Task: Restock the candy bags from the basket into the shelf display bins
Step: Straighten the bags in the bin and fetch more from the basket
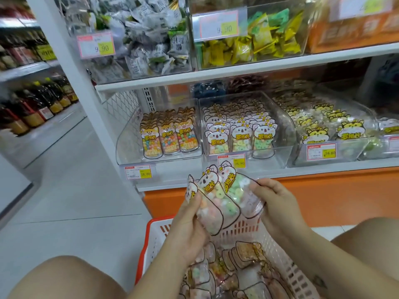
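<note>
- Shop aisle: pale floor (64,180) at the left, a white shelf (323,169) ahead.
- Left hand (190,223) pinches the bunch's lower-left edge.
- Koala bags (218,195), fanned out, are held at 12 o'clock over the basket (149,240) and at 6 o'clock of the koala bin (280,156).
- Right hand (278,203) grips their right edge.

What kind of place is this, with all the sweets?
Most likely a shop, maybe a supermarket. Price tags with yellow stickers hang on clear bins full of candy bags, and rows of bottles stand in the next aisle.
</note>
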